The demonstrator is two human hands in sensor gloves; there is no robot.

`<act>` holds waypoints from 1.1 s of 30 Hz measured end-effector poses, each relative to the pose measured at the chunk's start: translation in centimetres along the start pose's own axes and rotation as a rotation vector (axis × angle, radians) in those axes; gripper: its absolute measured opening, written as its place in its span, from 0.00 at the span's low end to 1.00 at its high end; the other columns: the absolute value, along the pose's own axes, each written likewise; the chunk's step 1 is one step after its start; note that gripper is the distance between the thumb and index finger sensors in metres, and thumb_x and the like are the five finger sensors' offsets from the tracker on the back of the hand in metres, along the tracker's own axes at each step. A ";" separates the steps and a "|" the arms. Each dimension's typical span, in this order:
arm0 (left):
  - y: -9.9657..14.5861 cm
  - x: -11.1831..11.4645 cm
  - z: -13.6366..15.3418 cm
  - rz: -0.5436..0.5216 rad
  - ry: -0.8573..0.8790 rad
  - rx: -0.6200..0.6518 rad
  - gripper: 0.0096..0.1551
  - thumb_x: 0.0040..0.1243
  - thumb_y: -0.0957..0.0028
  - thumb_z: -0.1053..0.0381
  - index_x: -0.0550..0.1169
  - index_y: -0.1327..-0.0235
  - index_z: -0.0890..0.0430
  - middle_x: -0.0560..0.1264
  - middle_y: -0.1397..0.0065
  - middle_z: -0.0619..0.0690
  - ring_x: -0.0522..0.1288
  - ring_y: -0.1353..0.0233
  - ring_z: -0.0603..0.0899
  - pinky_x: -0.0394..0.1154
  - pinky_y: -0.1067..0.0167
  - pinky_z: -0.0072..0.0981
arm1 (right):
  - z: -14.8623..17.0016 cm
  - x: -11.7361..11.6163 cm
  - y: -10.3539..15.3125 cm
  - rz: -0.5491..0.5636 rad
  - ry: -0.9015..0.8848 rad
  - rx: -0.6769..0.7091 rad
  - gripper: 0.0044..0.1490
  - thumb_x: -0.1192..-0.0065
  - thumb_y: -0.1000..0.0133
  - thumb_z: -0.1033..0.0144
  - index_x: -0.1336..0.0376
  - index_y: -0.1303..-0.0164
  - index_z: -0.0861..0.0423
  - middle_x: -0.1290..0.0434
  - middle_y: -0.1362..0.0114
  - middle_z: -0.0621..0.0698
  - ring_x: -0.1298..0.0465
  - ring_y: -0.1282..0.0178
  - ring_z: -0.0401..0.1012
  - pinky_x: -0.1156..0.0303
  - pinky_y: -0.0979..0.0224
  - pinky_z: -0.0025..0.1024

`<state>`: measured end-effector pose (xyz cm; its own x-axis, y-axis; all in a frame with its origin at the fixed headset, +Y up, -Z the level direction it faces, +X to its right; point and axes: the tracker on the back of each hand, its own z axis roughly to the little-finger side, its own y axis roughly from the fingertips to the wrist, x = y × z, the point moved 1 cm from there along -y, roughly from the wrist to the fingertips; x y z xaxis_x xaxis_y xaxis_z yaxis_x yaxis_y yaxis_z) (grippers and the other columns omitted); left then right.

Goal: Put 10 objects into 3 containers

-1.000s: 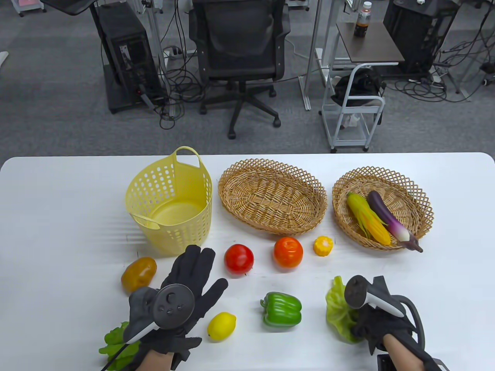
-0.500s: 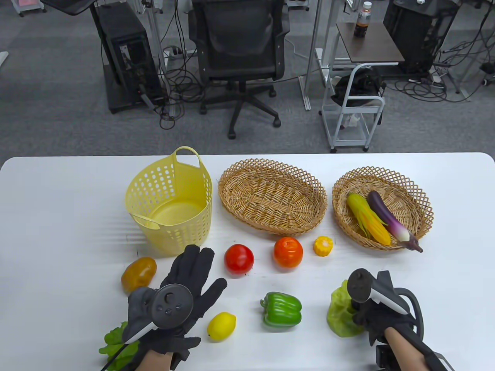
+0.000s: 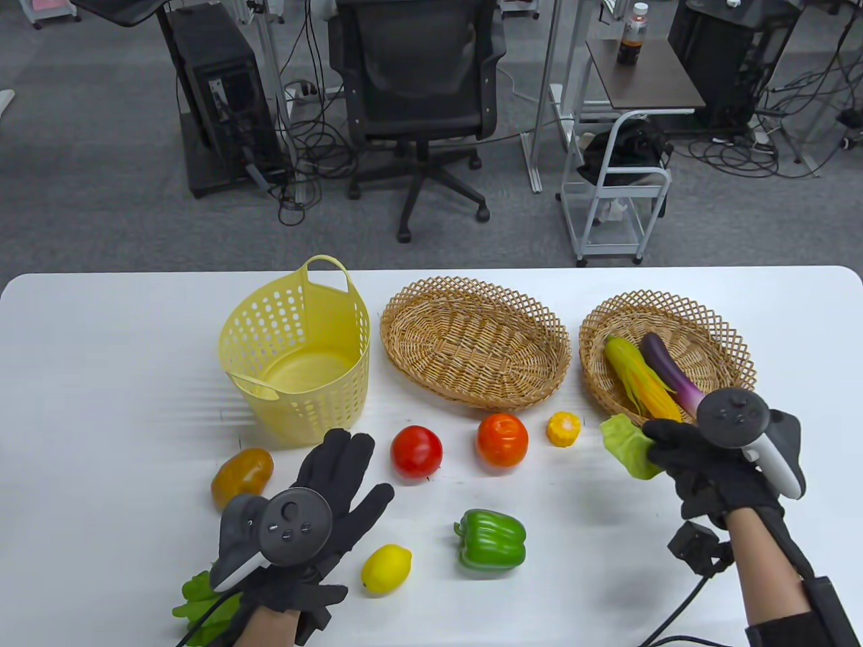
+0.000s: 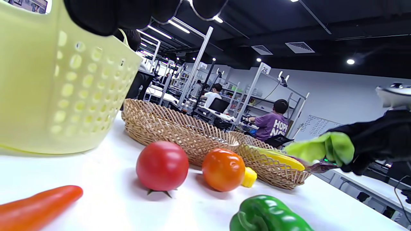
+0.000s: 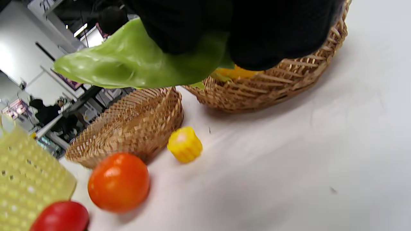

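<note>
My right hand (image 3: 681, 451) grips a green lettuce leaf (image 3: 626, 445) in the air at the near rim of the right wicker basket (image 3: 735, 337), which holds a corn cob (image 3: 640, 381) and an eggplant (image 3: 674, 377). The leaf also shows in the right wrist view (image 5: 135, 61) and the left wrist view (image 4: 321, 149). My left hand (image 3: 334, 485) lies flat and open on the table, holding nothing, near a lemon (image 3: 385, 568) and a potato (image 3: 241, 476). A yellow plastic basket (image 3: 296, 350) and a middle wicker basket (image 3: 472, 350) stand empty.
On the table lie a red tomato (image 3: 416, 451), an orange tomato (image 3: 502, 439), a small corn piece (image 3: 563, 428), a green pepper (image 3: 492, 539) and a second lettuce leaf (image 3: 202, 600) under my left wrist. An orange-red object (image 4: 35, 205) shows in the left wrist view.
My right hand has lifted the lettuce leaf off the table and carried it up and right to the right wicker basket's near rim. My left hand has barely moved.
</note>
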<state>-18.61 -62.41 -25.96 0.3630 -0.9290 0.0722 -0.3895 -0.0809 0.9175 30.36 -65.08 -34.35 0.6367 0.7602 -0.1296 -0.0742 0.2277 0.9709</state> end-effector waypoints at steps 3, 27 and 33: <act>-0.2 0.2 0.2 0.010 0.003 -0.008 0.46 0.29 0.30 0.26 0.54 0.08 0.54 0.52 0.10 0.67 0.57 0.15 0.77 0.65 0.28 0.67 | 0.3 1.8 -1.1 0.088 -0.068 -0.044 0.28 0.40 0.37 0.72 0.39 0.24 0.53 0.37 0.24 0.67 0.31 0.33 0.59 0.32 0.31 0.54; -1.1 1.2 1.2 0.047 -0.025 -0.069 0.46 0.29 0.30 0.27 0.55 0.09 0.56 0.52 0.10 0.68 0.57 0.16 0.77 0.65 0.28 0.68 | 6.9 3.1 -8.0 0.251 -0.179 -0.581 0.33 0.56 0.28 0.65 0.59 0.15 0.37 0.69 0.09 0.55 0.67 0.11 0.58 0.70 0.15 0.65; -0.9 1.0 0.9 0.036 -0.027 -0.061 0.46 0.29 0.30 0.27 0.55 0.09 0.56 0.52 0.10 0.68 0.57 0.16 0.77 0.65 0.28 0.68 | 4.5 3.3 -6.7 0.267 -0.101 -0.456 0.36 0.53 0.29 0.64 0.62 0.14 0.42 0.69 0.10 0.57 0.66 0.13 0.59 0.68 0.16 0.65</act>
<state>-18.70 -63.58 -27.10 0.3266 -0.9402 0.0962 -0.3493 -0.0255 0.9367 36.38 -66.86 -40.41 0.6190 0.7706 0.1519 -0.5554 0.2927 0.7784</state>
